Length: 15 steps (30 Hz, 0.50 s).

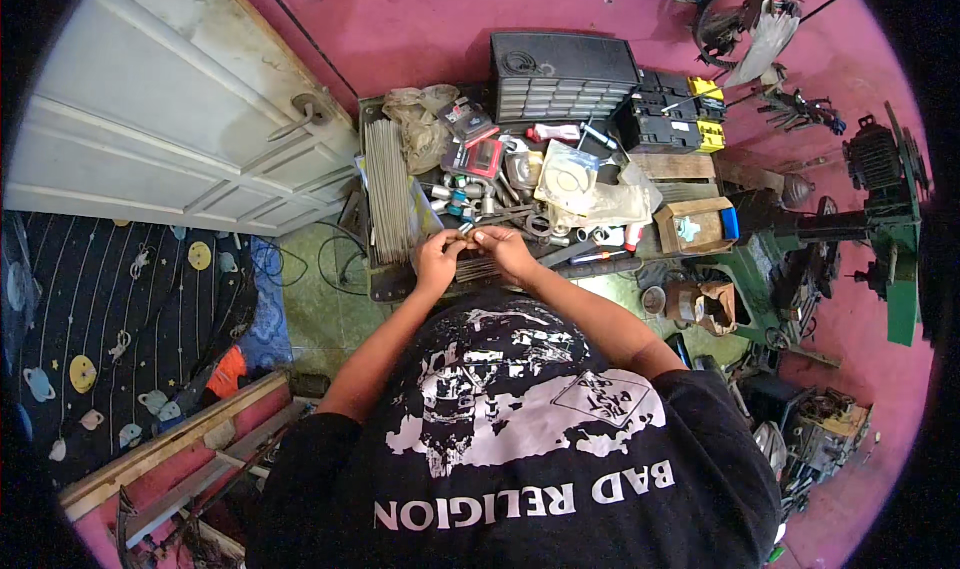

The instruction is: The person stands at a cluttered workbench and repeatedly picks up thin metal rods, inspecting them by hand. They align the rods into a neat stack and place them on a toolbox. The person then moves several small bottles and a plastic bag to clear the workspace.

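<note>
With left hand (437, 261) and right hand (506, 256), pinching a small, mostly hidden piece (471, 238) over table (390, 287), right of straight, slender rods (386, 189).

On the near side of the cabinet (575, 67), the heap (463, 197) of metal fittings and the plastic bags (610, 205) block a low sideways pass, with open air above them; the left hand (437, 260) and right hand (507, 255) fill the space before the heap. Left of the cabinet, rods (388, 194) and a crumpled bag (425, 134) obstruct; to its right, bins (665, 129) close the back, but bare planks (672, 167) before them leave room.
</note>
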Tool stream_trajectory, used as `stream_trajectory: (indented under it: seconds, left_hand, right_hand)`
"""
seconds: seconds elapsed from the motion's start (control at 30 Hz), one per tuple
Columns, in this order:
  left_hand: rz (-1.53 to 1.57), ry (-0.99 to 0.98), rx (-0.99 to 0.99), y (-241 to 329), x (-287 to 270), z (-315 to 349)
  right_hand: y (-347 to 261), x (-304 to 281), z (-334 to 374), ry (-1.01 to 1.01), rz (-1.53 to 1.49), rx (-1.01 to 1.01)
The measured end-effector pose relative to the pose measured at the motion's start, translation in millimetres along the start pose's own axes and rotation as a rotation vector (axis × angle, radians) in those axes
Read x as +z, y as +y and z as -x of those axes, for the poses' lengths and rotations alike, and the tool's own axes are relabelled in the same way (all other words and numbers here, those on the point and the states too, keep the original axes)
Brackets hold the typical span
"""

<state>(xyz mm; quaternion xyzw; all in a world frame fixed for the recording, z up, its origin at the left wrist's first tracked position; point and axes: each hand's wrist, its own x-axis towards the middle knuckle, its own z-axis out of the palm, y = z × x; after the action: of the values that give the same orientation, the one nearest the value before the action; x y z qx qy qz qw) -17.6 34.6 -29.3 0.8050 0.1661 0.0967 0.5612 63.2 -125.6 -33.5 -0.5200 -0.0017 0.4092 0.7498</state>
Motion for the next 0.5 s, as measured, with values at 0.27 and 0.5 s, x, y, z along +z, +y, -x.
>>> stream_trajectory:
  seconds: [0.27, 0.5]
  left_hand:
    - [-0.139, 0.050, 0.066, -2.4, -1.1, -0.9]
    - [-0.024, 0.010, 0.010, 15.1, -0.6, 2.8]
  right_hand:
    - [-25.5, 15.8, 8.0, -0.037, 0.547, -0.343]
    - [-16.2, 0.8, 1.6, -0.010, 0.370, -0.232]
